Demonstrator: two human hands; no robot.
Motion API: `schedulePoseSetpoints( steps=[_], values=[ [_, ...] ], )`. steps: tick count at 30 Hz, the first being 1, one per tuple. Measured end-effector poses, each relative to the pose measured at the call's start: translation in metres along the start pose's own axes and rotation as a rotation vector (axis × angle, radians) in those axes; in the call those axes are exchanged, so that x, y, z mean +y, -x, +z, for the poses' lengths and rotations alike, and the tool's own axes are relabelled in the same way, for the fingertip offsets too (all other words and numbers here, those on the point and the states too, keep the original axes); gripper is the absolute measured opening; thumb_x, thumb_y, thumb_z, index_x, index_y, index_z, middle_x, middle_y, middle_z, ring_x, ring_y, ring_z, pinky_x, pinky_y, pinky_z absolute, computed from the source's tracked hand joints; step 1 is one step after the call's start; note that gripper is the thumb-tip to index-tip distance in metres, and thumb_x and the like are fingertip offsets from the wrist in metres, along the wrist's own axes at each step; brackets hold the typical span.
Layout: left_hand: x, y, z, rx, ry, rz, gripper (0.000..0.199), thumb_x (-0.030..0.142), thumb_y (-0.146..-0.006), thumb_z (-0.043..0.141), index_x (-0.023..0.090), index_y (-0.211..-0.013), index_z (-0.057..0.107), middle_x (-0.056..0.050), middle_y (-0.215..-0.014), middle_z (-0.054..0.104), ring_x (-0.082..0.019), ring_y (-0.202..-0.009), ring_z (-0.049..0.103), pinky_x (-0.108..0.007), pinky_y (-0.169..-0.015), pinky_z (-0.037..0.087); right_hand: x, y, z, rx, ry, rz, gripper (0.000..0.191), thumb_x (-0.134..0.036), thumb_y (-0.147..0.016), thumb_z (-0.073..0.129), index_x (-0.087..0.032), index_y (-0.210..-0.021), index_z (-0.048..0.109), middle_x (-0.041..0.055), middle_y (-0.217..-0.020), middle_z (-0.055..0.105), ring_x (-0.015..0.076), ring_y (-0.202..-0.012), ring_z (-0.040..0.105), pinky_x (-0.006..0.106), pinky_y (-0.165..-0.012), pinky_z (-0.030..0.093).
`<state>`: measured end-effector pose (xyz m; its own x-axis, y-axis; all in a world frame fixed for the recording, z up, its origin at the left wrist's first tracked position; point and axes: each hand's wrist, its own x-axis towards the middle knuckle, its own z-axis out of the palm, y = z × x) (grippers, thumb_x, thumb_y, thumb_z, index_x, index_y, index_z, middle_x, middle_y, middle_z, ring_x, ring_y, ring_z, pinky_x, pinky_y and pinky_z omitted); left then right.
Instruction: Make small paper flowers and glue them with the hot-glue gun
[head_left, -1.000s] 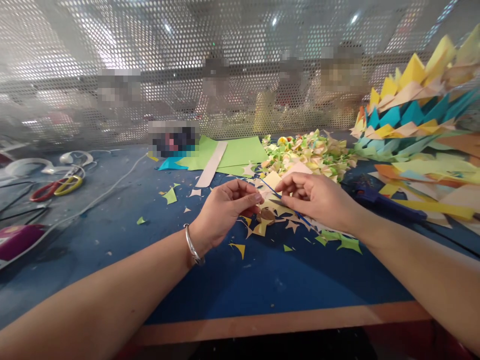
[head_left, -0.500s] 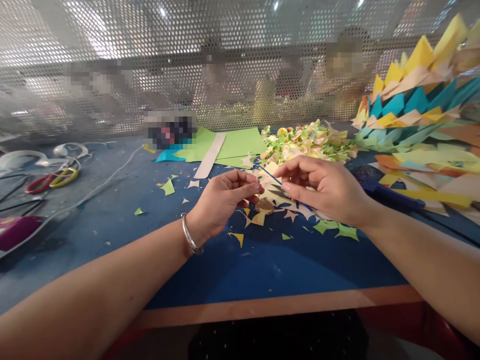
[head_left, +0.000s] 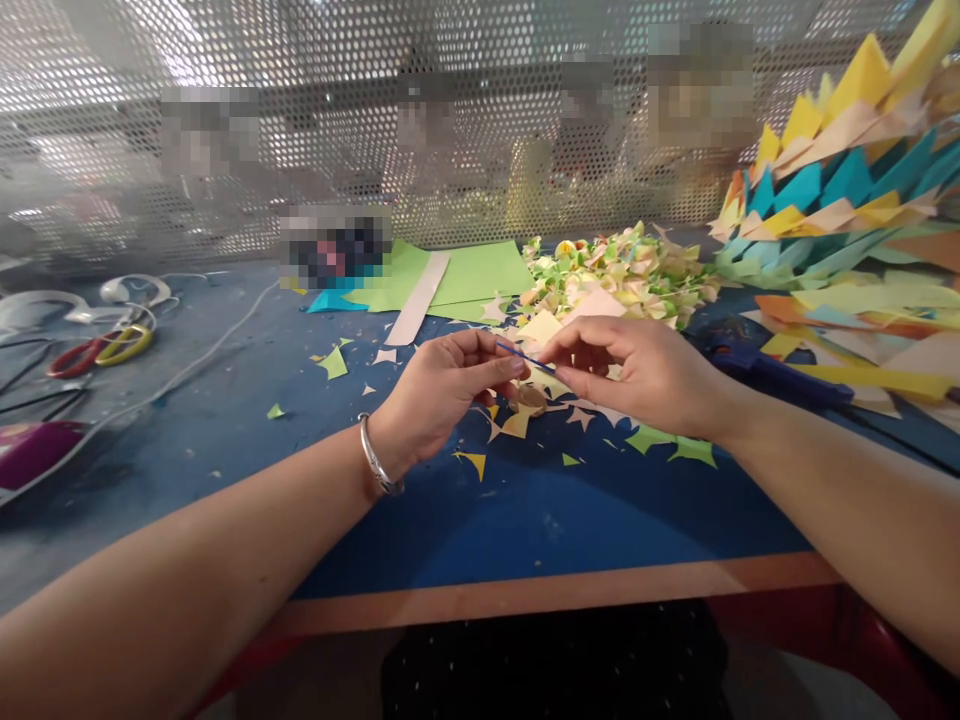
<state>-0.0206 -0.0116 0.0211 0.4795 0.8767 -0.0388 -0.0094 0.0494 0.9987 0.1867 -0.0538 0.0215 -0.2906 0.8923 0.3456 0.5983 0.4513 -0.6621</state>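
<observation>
A thin blue stick [head_left: 525,356] spans the gap between my hands above the paper scraps. My right hand [head_left: 630,370] pinches its right part between thumb and fingers. My left hand [head_left: 457,385], with a silver bangle on the wrist, is closed with thumb and fingertips together at the stick's left part; whether anything else is in that pinch is too small to tell. Below and behind the hands lie cut paper scraps [head_left: 517,420]. Beyond them is a heap of small curled green, cream and yellow paper pieces [head_left: 630,265].
Green sheets [head_left: 480,275] under a pale strip [head_left: 420,300] lie at the back. Scissors [head_left: 124,345], a white cable [head_left: 187,375] and a purple object [head_left: 37,455] are left. A blue glue gun [head_left: 780,375] and layered paper-cone work [head_left: 832,190] stand right. Perforated metal [head_left: 465,200] borders the back.
The blue stick has moved left and down, from beside the right hand to between both hands, meeting the left fingers. The camera view has shifted slightly.
</observation>
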Motion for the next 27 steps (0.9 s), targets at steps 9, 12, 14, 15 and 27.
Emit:
schedulePoseSetpoints(
  steps=[9, 12, 14, 15, 27],
  values=[
    [0.0045, 0.0020, -0.0006, -0.044, -0.056, 0.004, 0.007, 0.013, -0.080, 0.071, 0.014, -0.080, 0.064, 0.003, -0.067, 0.065, -0.004, -0.053, 0.056, -0.020, -0.049, 0.037, 0.0006, -0.0004, -0.0020, 0.022, 0.083, -0.066, 0.011, -0.022, -0.086, 0.062, -0.018, -0.094, 0.069, 0.0020, -0.080, 0.066, 0.0113, -0.063, 0.059, 0.026, -0.056, 0.047],
    [0.0056, 0.0024, -0.0007, -0.054, -0.060, -0.019, 0.006, 0.011, -0.081, 0.070, 0.014, -0.079, 0.064, 0.003, -0.067, 0.065, -0.003, -0.051, 0.055, -0.019, -0.049, 0.037, 0.0013, -0.0008, -0.0026, 0.029, 0.112, -0.090, 0.011, -0.021, -0.086, 0.062, -0.019, -0.092, 0.069, 0.0017, -0.080, 0.067, 0.0111, -0.061, 0.058, 0.026, -0.055, 0.045],
    [0.0055, 0.0030, -0.0006, -0.057, -0.053, -0.022, 0.007, 0.011, -0.081, 0.070, 0.014, -0.079, 0.065, 0.003, -0.067, 0.065, -0.003, -0.051, 0.055, -0.019, -0.049, 0.038, 0.0017, -0.0009, -0.0030, 0.028, 0.124, -0.106, 0.011, -0.021, -0.085, 0.061, -0.019, -0.092, 0.069, 0.0020, -0.081, 0.067, 0.0112, -0.061, 0.058, 0.026, -0.053, 0.044],
    [0.0054, 0.0033, -0.0005, -0.058, -0.051, -0.024, 0.007, 0.011, -0.081, 0.070, 0.014, -0.079, 0.065, 0.003, -0.067, 0.065, -0.003, -0.051, 0.055, -0.019, -0.049, 0.037, 0.0017, -0.0010, -0.0032, 0.026, 0.131, -0.113, 0.010, -0.020, -0.085, 0.061, -0.019, -0.092, 0.069, 0.0021, -0.081, 0.066, 0.0112, -0.061, 0.057, 0.026, -0.053, 0.043],
    [0.0078, 0.0047, 0.0004, -0.063, -0.068, -0.056, 0.008, 0.012, -0.079, 0.072, 0.014, -0.075, 0.066, 0.000, -0.067, 0.067, -0.004, -0.048, 0.052, -0.020, -0.043, 0.030, 0.0008, -0.0004, -0.0034, 0.014, 0.152, -0.140, 0.007, -0.021, -0.086, 0.060, -0.020, -0.089, 0.067, 0.0024, -0.083, 0.067, 0.0115, -0.059, 0.056, 0.028, -0.055, 0.042]
  ],
)
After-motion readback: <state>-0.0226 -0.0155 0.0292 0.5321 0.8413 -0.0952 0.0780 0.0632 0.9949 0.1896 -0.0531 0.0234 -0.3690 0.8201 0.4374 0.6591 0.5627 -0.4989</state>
